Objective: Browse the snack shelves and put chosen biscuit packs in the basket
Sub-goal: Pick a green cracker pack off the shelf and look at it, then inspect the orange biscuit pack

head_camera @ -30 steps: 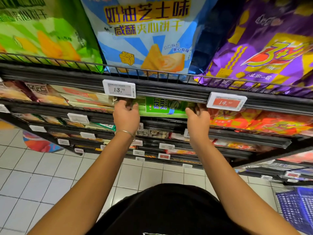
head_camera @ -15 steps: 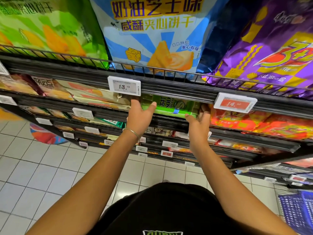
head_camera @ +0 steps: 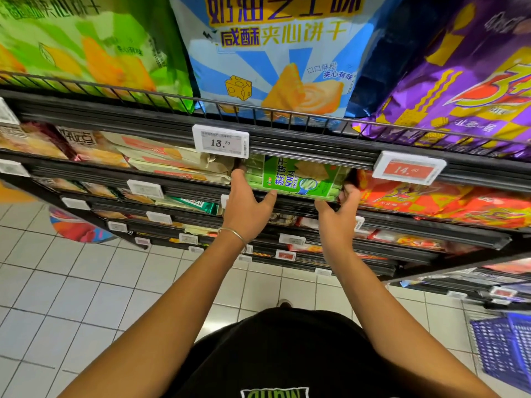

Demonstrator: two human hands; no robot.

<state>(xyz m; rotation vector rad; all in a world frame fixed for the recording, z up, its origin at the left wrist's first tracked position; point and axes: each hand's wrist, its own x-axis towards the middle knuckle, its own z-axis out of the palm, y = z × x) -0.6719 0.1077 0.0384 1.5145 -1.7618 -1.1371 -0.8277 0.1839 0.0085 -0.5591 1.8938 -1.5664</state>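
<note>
The basket (head_camera: 502, 354) lies well below-right of the green biscuit pack (head_camera: 298, 178). The left hand (head_camera: 247, 209) and right hand (head_camera: 340, 216) grip its ends, fingers curled, seemingly behind it. It sits at the shelf (head_camera: 416, 225) edge; next, pull it clear and lower it.

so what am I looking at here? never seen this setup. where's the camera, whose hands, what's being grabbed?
There is no robot. One camera is worn on a person's head and looks forward and down at a shop's snack shelves. The left hand and right hand are that person's own. Each grips one end of a green soda biscuit pack on the shelf just below the 13.70 price tag. A blue cheese biscuit bag stands on the shelf above. A blue basket shows at the lower right.
</note>
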